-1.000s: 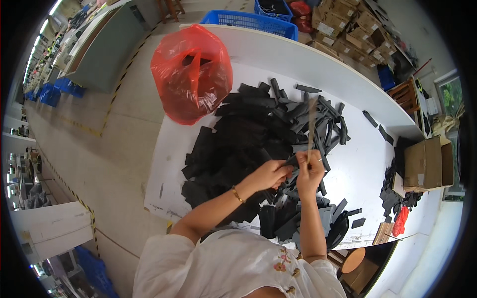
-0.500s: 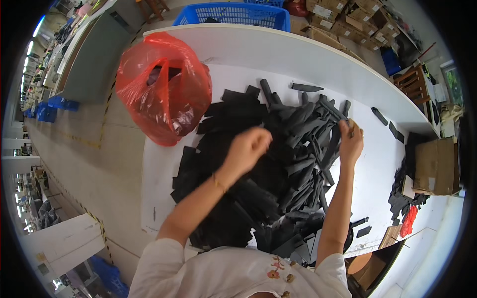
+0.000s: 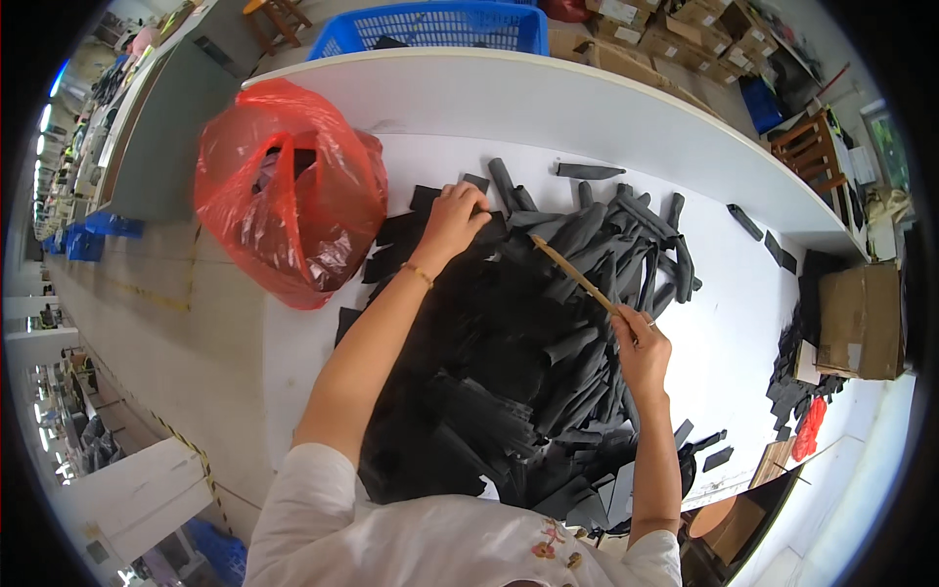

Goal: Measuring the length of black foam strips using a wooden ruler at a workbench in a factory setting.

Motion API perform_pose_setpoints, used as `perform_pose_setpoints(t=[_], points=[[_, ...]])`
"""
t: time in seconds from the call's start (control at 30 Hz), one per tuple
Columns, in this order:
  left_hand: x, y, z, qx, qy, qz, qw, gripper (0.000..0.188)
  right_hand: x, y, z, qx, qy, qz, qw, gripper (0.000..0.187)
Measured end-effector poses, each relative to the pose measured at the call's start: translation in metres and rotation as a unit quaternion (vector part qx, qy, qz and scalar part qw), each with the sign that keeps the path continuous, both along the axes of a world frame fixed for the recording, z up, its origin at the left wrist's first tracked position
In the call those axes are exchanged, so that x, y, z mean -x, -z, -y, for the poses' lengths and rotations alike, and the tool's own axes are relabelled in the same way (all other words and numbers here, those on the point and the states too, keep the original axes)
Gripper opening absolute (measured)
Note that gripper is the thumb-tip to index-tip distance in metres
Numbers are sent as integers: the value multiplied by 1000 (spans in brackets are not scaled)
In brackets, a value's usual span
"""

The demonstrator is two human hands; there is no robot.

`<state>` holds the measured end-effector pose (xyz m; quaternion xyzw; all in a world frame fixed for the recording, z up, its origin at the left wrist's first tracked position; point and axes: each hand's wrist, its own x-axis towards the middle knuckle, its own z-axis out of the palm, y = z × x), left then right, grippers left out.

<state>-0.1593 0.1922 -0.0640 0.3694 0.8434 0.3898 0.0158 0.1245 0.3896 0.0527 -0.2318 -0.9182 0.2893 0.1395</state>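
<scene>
My right hand (image 3: 643, 354) is closed round the lower end of a thin, flat wooden stick (image 3: 574, 273), which slants up and left over the pile. My left hand (image 3: 455, 217) has its fingers curled together at the far edge of the flat black fabric pieces (image 3: 401, 231). What those fingers grip, if anything, is hidden. To the right of the flat pieces lies a heap of narrow black fabric tubes (image 3: 567, 230), some of them under the stick.
A red plastic bag (image 3: 293, 196) stands at the table's far left. A low white partition (image 3: 587, 103) runs along the back, with a blue basket (image 3: 430, 31) behind it. At right are a cardboard box (image 3: 859, 321) and more black pieces (image 3: 782, 377).
My left hand has moved away from me to the pile's far edge. My right hand has come nearer and left, and the stick now shows plainly in it. The view has shifted slightly.
</scene>
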Motion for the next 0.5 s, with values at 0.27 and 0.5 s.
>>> perform_pose_setpoints(t=[0.27, 0.5], points=[[-12, -23, 24, 19, -15, 71, 997, 15, -35, -37, 23, -41, -35, -1, 999, 14], [-49, -114, 49, -40, 108, 66, 991, 17, -49, -62, 33, -91, -43, -31, 994, 13]])
